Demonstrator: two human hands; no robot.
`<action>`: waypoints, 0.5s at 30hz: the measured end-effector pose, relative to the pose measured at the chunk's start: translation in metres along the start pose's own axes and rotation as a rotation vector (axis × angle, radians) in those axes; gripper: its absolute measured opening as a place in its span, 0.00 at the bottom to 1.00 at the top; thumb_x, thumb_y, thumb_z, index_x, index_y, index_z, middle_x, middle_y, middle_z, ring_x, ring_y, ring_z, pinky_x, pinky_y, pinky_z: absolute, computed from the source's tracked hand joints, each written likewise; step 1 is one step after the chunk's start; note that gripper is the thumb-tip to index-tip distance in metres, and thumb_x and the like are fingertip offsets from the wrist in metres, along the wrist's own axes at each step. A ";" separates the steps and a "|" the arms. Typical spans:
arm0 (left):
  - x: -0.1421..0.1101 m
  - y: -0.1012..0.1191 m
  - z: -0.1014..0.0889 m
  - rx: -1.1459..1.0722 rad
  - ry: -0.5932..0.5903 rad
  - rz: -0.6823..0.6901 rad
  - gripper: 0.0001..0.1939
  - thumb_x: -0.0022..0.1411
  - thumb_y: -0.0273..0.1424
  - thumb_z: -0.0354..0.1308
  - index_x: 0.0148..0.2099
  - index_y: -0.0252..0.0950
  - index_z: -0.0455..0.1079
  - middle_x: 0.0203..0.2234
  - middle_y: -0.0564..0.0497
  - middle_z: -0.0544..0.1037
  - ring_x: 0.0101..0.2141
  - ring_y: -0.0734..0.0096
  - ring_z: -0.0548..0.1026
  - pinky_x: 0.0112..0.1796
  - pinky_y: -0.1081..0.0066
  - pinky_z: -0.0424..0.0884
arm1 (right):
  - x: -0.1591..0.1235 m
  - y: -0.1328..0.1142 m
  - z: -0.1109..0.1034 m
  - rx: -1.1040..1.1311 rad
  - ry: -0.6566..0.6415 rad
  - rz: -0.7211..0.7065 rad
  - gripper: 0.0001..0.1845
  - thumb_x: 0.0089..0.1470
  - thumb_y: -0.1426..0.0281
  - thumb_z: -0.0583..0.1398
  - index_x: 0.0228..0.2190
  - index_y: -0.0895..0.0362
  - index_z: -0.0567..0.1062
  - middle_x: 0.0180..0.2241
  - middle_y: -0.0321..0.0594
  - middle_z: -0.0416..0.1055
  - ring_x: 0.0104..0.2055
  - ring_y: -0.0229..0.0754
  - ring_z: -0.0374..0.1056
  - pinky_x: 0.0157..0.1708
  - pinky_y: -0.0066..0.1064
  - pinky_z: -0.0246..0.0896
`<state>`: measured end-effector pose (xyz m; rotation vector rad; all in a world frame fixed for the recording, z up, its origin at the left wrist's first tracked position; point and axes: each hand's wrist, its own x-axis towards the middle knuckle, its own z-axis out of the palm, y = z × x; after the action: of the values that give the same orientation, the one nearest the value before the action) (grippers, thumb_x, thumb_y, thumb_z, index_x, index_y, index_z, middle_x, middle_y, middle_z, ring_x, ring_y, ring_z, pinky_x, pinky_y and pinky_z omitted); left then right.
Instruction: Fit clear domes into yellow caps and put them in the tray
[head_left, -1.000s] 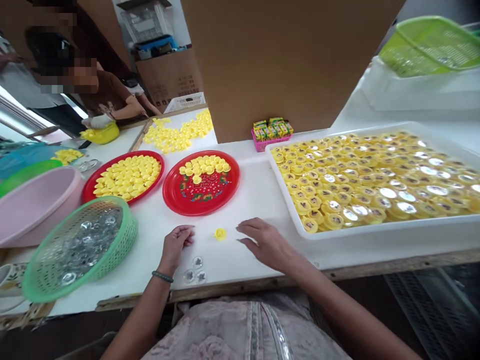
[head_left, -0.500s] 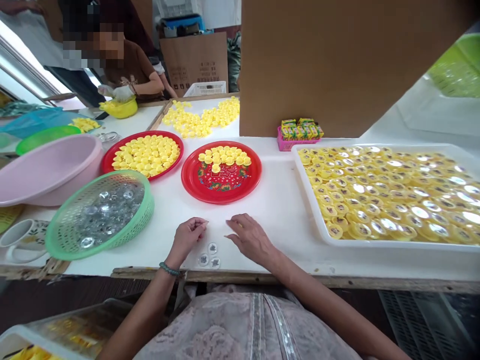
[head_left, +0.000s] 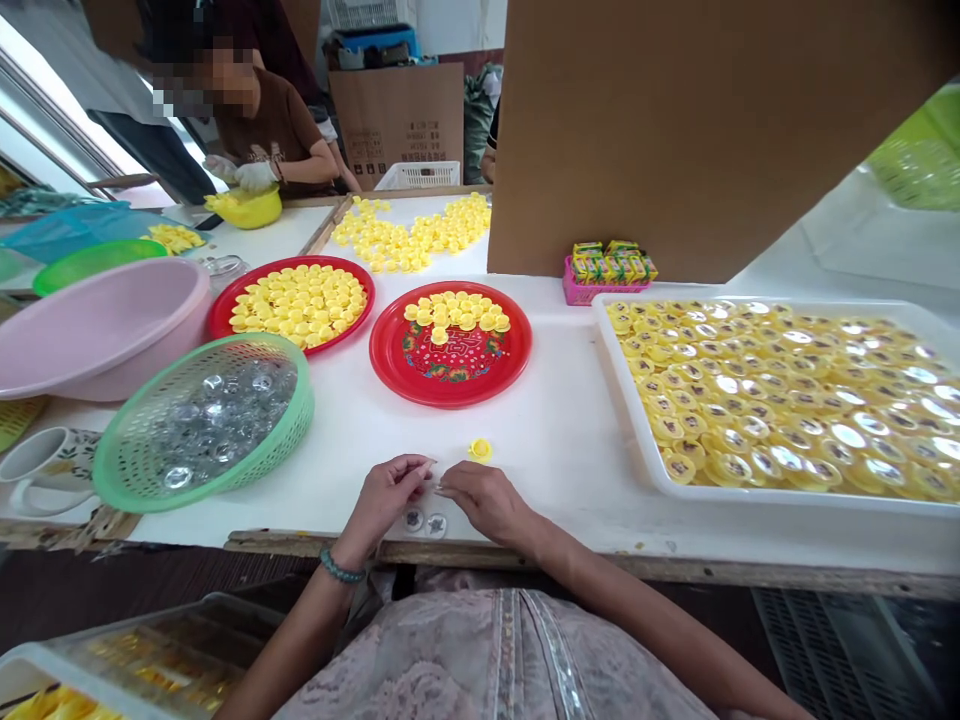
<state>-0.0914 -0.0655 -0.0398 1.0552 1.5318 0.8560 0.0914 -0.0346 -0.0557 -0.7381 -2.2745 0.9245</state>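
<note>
My left hand [head_left: 386,503] is closed in a pinch, thumb against fingertips; anything between them is too small to make out. Close beside it, my right hand [head_left: 486,502] has its fingers drawn together and pointing at the left fingertips, and what they may hold is hidden. Just below the hands, near the table's front edge, lie two small clear discs [head_left: 436,525] with dark prints. A single yellow cup-like piece [head_left: 480,449] sits on the white table just beyond my right hand. Farther on, a red tray [head_left: 450,390] bears several such yellow pieces along its far side.
A green basket [head_left: 120,480] of clear pieces, a pink basin [head_left: 97,330] and a mug [head_left: 45,465] stand left. Another red tray [head_left: 367,315] is behind. A white tray [head_left: 637,440] of filled yellow pieces lies right, by a cardboard panel [head_left: 615,130]. A gloved co-worker [head_left: 281,130] sits far left.
My hands have come closer together, the right one moving toward me and closing. A yellow piece now lies uncovered where the right hand was. Two clear discs show where three did.
</note>
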 end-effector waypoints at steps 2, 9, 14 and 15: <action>-0.003 0.003 0.006 -0.034 -0.055 -0.003 0.17 0.55 0.41 0.57 0.40 0.33 0.73 0.27 0.49 0.76 0.26 0.72 0.69 0.30 0.73 0.65 | -0.002 -0.002 -0.001 0.148 0.103 0.139 0.08 0.57 0.72 0.56 0.30 0.58 0.74 0.29 0.38 0.72 0.31 0.36 0.66 0.33 0.25 0.61; -0.009 0.012 0.019 -0.037 -0.067 0.047 0.14 0.55 0.39 0.58 0.37 0.33 0.73 0.27 0.50 0.75 0.27 0.73 0.69 0.30 0.74 0.66 | -0.012 -0.005 -0.017 0.255 0.211 0.270 0.06 0.54 0.75 0.57 0.29 0.58 0.74 0.26 0.36 0.71 0.29 0.35 0.66 0.31 0.25 0.60; -0.010 0.021 0.028 -0.017 -0.146 0.079 0.13 0.54 0.38 0.60 0.36 0.33 0.71 0.23 0.52 0.73 0.25 0.72 0.70 0.28 0.74 0.66 | -0.015 -0.007 -0.031 0.187 0.187 0.223 0.06 0.54 0.76 0.57 0.33 0.56 0.74 0.30 0.37 0.72 0.32 0.36 0.68 0.34 0.27 0.61; -0.010 0.022 0.032 -0.023 -0.165 0.069 0.13 0.54 0.39 0.60 0.35 0.33 0.71 0.22 0.52 0.73 0.24 0.72 0.70 0.27 0.74 0.66 | -0.016 -0.007 -0.032 0.177 0.204 0.239 0.06 0.53 0.76 0.58 0.34 0.56 0.73 0.30 0.37 0.72 0.32 0.36 0.68 0.34 0.26 0.61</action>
<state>-0.0554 -0.0670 -0.0223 1.1389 1.3515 0.8118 0.1221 -0.0352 -0.0358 -0.9907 -1.9285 1.0900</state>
